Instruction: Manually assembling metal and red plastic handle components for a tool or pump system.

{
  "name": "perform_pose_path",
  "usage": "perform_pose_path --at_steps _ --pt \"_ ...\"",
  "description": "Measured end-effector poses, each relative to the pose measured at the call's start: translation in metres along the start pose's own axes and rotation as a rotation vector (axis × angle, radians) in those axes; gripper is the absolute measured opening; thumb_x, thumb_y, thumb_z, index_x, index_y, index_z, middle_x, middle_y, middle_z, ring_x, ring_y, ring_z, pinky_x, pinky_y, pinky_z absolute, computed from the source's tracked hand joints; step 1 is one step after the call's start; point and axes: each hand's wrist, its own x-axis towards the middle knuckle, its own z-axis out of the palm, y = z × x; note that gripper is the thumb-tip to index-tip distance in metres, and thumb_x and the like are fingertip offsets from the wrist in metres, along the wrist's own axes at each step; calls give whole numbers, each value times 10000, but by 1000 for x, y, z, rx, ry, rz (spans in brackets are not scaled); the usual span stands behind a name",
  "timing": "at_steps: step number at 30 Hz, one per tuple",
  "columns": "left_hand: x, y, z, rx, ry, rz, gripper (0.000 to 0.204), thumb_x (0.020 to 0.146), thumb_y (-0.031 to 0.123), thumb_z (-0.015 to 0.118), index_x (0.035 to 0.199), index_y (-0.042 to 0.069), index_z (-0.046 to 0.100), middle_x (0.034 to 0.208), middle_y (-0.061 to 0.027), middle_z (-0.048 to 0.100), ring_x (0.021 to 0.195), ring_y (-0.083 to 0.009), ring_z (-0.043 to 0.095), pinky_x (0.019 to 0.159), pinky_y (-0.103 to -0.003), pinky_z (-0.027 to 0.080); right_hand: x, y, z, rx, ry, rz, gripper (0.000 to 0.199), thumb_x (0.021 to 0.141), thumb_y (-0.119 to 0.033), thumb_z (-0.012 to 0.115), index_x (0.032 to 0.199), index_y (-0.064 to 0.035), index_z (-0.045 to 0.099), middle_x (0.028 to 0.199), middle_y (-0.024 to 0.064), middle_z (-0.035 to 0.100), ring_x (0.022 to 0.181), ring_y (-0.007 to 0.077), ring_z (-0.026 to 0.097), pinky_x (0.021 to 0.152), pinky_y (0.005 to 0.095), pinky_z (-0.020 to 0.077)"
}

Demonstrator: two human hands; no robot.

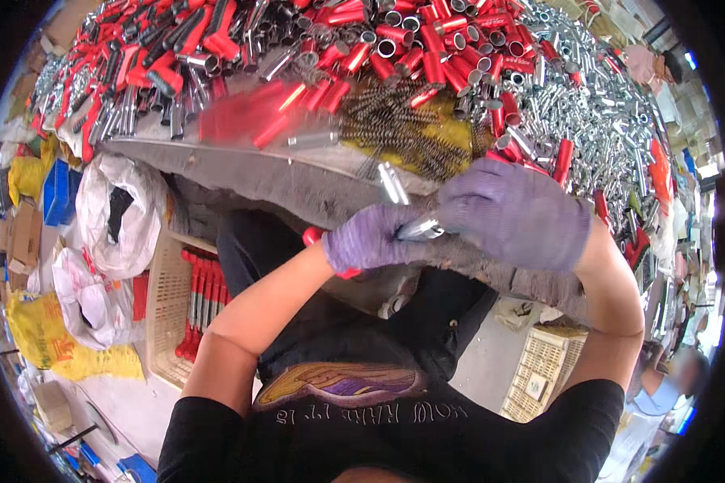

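My left hand (374, 237), in a purple knit glove, is closed around a tool with red parts and a chrome end (421, 230). Bits of red show at the wrist side of that grip; the middle of the tool is hidden by the fingers. My right hand (515, 213), gloved alike and slightly blurred, is bent with its fingertips at the chrome end; what they pinch is hidden. Just beyond the hands, small silver tubes (393, 183) rest on the grey padded edge (298, 187). Dark coil springs (403, 121) lie on yellow sheeting past them.
Red sleeves (439, 60) are heaped at the back, with black-and-red handles (169, 48) to the left and small silver parts (592, 105) to the right. A beige crate (165, 322) holds red-and-chrome tools at lower left. Another crate (544, 370) stands lower right. A person (660, 390) is at far right.
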Motion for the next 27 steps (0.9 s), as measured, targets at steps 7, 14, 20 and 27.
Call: perform_pose_path --at_steps 7,14,20,27 --pt "-4 -11 7 113 19 239 432 799 281 719 1163 86 595 1044 -76 663 972 -131 610 870 -310 468 14 -31 10 154 -267 544 406 831 -410 611 1123 -131 570 805 137 632 738 330 622 653 408 504" --pt "-1 -33 11 112 51 328 507 774 427 708 1134 84 607 915 -134 656 875 -255 647 779 -349 490 7 -46 17 36 241 96 444 812 -472 614 1080 -119 576 742 144 629 662 332 627 585 417 491" --pt "-5 -27 8 79 54 356 486 774 452 699 1084 87 622 863 -130 648 823 -251 645 751 -346 491 18 -64 -7 62 -162 844 360 812 -355 629 1098 -141 585 901 122 637 816 301 627 692 386 504" --pt "-7 -14 3 102 -35 228 491 786 303 736 1207 104 582 1066 -76 656 951 -135 609 870 -304 466 9 -58 3 41 -42 379 378 791 -339 661 1071 -90 611 844 122 649 810 304 635 722 389 493"
